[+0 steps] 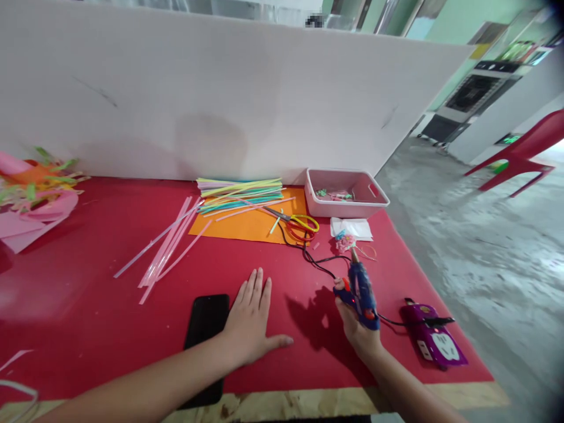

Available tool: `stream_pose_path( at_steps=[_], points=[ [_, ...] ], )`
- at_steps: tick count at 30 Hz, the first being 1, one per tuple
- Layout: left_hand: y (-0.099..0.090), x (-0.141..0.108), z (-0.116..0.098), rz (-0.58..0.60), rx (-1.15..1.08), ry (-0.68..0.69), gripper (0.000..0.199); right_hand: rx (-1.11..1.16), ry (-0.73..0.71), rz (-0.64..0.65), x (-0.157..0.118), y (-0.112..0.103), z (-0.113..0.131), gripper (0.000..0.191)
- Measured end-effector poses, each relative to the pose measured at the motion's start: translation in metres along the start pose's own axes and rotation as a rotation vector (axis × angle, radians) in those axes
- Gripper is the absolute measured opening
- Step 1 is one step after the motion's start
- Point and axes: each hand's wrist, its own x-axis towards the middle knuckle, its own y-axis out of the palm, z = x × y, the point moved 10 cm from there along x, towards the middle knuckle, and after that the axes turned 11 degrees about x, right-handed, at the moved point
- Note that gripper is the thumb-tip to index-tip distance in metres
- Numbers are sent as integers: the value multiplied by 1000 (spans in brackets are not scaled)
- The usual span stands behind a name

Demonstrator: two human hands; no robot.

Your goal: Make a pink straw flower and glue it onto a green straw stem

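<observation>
My left hand (250,326) lies flat on the red tabletop (101,329), fingers stretched forward and thumb out to the right. Beside and partly beneath that wrist is a black phone (206,323). On the right, my right hand (361,338) is wrapped round the handle of a blue hot glue gun (362,291). Its nozzle points away from me, towards a small pink and blue bundle (345,241) in front of a white packet (352,228). Whether the nozzle touches the bundle I cannot tell. A black cord (324,267) trails near the gun.
Scissors (302,226) and many coloured strips (242,194) rest on orange paper (247,230). Pink strips (170,247) lie left of it. A pink basket (346,207) holds small scraps. At the right edge is a purple power strip (434,338). A white panel (264,100) stands behind.
</observation>
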Motion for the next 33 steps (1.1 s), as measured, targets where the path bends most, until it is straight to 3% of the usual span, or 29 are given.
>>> stream_pose_path(
  at_steps=[2, 5, 7, 11, 14, 18, 20, 25, 27, 30, 33],
  points=[
    [-3, 14, -6, -57, -6, -23, 116, -5, 27, -5, 7, -2, -10, 26],
    [-1, 31, -37, -112, -50, 66, 110, -17, 54, -44, 21, -9, -21, 24],
    [-2, 36, -60, -169, -98, 155, 113, -18, 64, -72, 28, -13, -24, 24],
    [2, 35, -85, -165, -117, 266, 111, -4, 72, -96, 30, -15, -23, 25],
    [2, 29, -92, -142, -131, 353, 108, 17, 73, -111, 28, -15, -19, 23],
    [-2, 36, -84, -141, -155, 246, 117, 71, 63, -152, 32, -23, -10, 20],
    [-6, 40, -95, -146, -164, 269, 117, 103, 52, -174, 36, -30, -3, 19],
    [-31, 28, -163, -123, -200, 619, 102, 189, 27, -227, 53, -47, 24, 13],
    [-41, 16, -179, -79, -271, 759, 90, 220, 9, -244, 61, -51, 38, 12],
    [-49, 18, -143, -113, -259, 581, 80, 282, -35, -255, 73, -54, 59, 11],
    [-36, 15, -77, -112, -197, 332, 101, 353, -70, -256, 81, -56, 74, 12]
  ],
)
